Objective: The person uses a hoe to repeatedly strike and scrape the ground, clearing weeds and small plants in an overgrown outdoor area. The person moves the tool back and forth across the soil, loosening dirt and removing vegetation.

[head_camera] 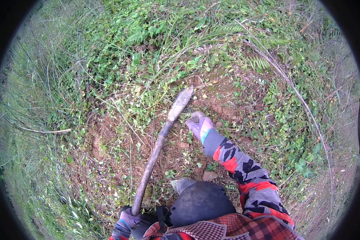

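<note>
My left hand point(129, 218), at the bottom left, is closed around the lower end of a long wooden handle point(150, 168). That handle runs up and to the right into a flat, worn metal blade point(181, 103), like a long-handled slasher, with its tip among low weeds. Just right of the blade is my right hand point(199, 123), its fingers curled and low over the reddish soil point(180, 144). A thin stem lies close to those fingers; whether they grip it is hidden. Both hands look purplish, perhaps gloved.
Dense green weeds point(114, 66) and fern fronds point(258, 63) cover the slope ahead. A long dry stalk point(291, 82) arcs down the right side. My dark-covered knee point(202, 204) is at the bottom, with a shoe tip point(183, 184) beyond it and a dry leaf point(209, 176) nearby.
</note>
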`<action>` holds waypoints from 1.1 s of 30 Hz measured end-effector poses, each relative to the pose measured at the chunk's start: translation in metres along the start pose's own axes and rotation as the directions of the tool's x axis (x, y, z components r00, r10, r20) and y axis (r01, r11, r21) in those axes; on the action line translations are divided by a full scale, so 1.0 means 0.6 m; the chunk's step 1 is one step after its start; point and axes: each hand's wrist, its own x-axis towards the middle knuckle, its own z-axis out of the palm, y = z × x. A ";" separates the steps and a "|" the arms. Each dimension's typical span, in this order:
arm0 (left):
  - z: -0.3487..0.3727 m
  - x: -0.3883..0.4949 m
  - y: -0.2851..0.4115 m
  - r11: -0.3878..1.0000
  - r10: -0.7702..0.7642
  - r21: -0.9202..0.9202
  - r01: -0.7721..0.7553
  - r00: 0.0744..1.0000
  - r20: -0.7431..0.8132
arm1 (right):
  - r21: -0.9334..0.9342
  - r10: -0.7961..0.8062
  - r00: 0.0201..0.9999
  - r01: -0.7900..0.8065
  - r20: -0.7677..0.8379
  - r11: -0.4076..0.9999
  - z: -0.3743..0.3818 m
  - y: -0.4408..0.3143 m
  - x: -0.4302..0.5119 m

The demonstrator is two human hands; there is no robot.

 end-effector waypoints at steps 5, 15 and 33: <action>-0.007 0.011 -0.004 0.994 -0.024 0.107 0.034 0.995 -0.096 | -0.708 -0.763 0.277 0.285 -0.584 0.646 -0.425 -0.070 -0.014; -0.002 0.012 0.005 0.985 -0.091 0.135 0.109 0.987 -0.131 | -0.385 0.013 0.814 -0.289 -0.581 0.877 -0.535 0.136 -0.025; -0.037 0.070 -0.037 0.965 0.011 0.260 0.029 0.988 -0.151 | -0.549 0.652 0.471 -0.830 -0.595 0.099 -0.484 0.428 -0.693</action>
